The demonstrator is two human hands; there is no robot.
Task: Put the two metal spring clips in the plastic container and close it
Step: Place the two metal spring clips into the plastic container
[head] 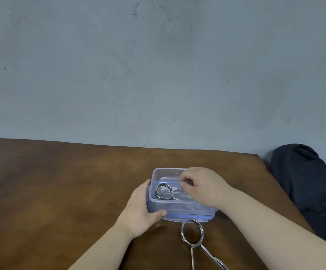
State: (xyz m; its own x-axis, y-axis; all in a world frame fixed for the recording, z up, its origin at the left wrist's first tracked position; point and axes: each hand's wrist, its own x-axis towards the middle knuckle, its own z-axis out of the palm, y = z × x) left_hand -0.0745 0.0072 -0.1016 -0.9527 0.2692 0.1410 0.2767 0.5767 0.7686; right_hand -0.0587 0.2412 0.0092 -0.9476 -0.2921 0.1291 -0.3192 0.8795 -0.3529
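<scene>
A clear plastic container (155, 175) stands open on the brown table, and a blue-edged lid (189, 217) shows along its front bottom edge. One metal spring clip (164, 191) lies inside it, with its coil ring to the left. My right hand (203, 187) hovers over the container, its fingers pinched at that clip's thin legs. My left hand (141, 206) grips the container's left side, thumb on the front corner. The second spring clip (192, 233) lies on the table just in front of the container, its ring towards the container and its legs running off the bottom edge.
The wooden table (60, 191) runs back to a grey wall. Its right edge lies close to the container's right. A dark bundle of cloth (304, 182) sits beyond that edge.
</scene>
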